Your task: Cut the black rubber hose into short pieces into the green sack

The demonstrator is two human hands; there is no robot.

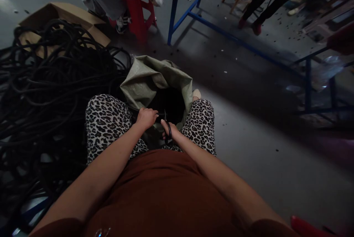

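Grey floor below; my left hand (146, 117) pinches cable, right hand (167, 129) fingers clamped on scissors (169, 133): cut squarely over sack (143, 82).

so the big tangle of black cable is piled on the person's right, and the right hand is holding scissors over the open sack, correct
Not quite. The head view shows the tangle of black cable piled on the person's left, not right. The rest holds: the right hand grips black-handled scissors over the open grey-green sack between the knees.
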